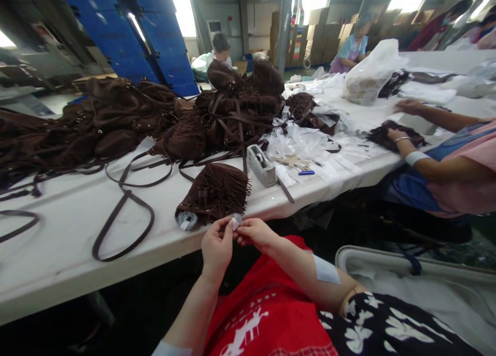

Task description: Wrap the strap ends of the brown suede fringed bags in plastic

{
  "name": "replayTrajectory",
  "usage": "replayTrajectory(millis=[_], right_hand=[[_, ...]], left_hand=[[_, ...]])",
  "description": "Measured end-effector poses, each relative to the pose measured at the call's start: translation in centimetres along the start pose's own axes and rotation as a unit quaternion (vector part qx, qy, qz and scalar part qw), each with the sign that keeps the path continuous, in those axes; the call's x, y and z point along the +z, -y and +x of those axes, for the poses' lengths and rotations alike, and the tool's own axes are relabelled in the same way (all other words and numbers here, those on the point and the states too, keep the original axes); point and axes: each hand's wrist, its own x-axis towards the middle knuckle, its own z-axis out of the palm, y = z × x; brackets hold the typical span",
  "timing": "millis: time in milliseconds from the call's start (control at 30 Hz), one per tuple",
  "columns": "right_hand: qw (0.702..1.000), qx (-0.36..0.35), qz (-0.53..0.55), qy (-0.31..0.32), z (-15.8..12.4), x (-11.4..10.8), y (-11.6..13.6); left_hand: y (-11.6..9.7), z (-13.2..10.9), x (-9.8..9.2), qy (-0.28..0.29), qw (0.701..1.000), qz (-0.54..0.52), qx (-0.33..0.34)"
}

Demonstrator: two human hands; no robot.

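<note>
Just off the table's front edge, my left hand [217, 241] and my right hand [256, 233] meet with fingertips pinched. Between them is a small piece of clear and white wrapping [235, 220]; whether it is tape or plastic film I cannot tell. Right behind my fingers lies a dark brown fringed bag [215, 190], on its side at the edge of the white table [73, 247]. Crumpled plastic wrap [187, 220] shows at the bag's left end. A grey tape dispenser [262, 166] stands to the bag's right.
Brown bags [116, 118] with long straps are heaped along the back and left. White paper pieces [306, 144] and a blue pen [306, 173] lie right of the dispenser. At right, a co-worker's hands [399, 139] handle a dark item. A white-lined bin [422, 289] stands at lower right.
</note>
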Motion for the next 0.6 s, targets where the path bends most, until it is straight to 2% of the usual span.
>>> replayTrajectory(millis=[133,400,533,600], right_hand=[[1.000,-0.027,0.007,-0.010,0.1,0.3,-0.1],[0.999,-0.038,0.004,-0.027,0.1,0.8,-1.1],[0.995,-0.046,0.042,-0.072,0.1,0.9,-1.9],[0.994,-0.051,0.072,-0.064,-0.1,0.9,-2.0]], left_hand=[[0.0,-0.5,-0.3,0.005,0.995,0.083,0.061],[0.9,-1.1,-0.5,-0.018,0.993,0.093,0.070],[1.0,-1.7,-0.4,-0.024,0.990,0.101,0.093],[1.1,-2.0,-0.3,-0.017,0.992,0.086,0.089]])
